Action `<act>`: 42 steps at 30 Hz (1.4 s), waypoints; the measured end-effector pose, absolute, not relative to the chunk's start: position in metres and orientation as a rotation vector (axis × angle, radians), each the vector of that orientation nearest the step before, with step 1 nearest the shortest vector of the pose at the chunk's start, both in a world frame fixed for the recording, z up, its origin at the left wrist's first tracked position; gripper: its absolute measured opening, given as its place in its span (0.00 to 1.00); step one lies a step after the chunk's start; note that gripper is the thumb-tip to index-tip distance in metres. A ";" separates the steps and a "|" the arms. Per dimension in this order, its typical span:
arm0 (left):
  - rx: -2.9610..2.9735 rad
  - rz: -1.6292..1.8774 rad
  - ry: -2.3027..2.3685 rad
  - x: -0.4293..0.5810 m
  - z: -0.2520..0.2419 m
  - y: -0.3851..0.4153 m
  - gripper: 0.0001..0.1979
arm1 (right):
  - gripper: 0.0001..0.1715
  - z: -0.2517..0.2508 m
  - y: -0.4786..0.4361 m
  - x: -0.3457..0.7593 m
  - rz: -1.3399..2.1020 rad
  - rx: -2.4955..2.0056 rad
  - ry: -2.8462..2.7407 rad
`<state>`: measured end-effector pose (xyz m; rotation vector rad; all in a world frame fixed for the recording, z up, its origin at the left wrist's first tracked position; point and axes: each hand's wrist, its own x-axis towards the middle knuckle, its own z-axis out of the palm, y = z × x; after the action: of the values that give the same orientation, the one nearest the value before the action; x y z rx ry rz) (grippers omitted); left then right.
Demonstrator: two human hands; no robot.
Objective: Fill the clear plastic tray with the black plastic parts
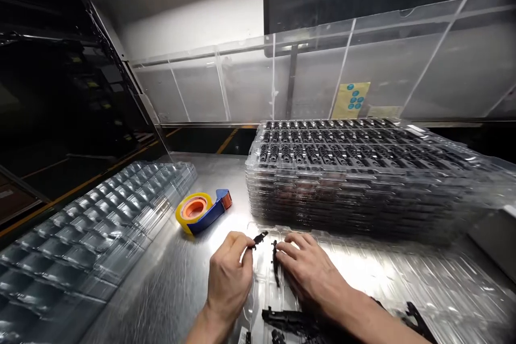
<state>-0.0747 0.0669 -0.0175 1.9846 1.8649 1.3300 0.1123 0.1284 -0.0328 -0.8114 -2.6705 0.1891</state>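
Observation:
My left hand (230, 274) is closed, pinching a small black plastic part (261, 237) between thumb and fingertips over the near tray. Close by on the right, my right hand (305, 267) has its curled fingertips on a second, longer black plastic part (276, 266); its thumb is hidden. Both hands are over a clear plastic tray (258, 301) with moulded slots. Below my right forearm lie several loose black parts (288, 318), partly covered by the arm.
A tall stack of clear trays (322, 193) filled with black parts stands behind my right hand. To the left is a stack of clear moulded trays (76, 236). A blue tape dispenser (209, 217) with yellow tape sits between them on the metal table (157, 285). A transparent panel (245, 83) rises behind.

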 end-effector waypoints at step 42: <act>1.925 0.544 1.923 -0.071 -0.025 0.119 0.14 | 0.09 -0.034 0.171 0.122 0.427 -0.866 -2.659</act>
<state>-0.0714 0.1195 -0.0246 1.9249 1.9232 0.5436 0.1218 0.1707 -0.0339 -0.8662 -2.6589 0.4268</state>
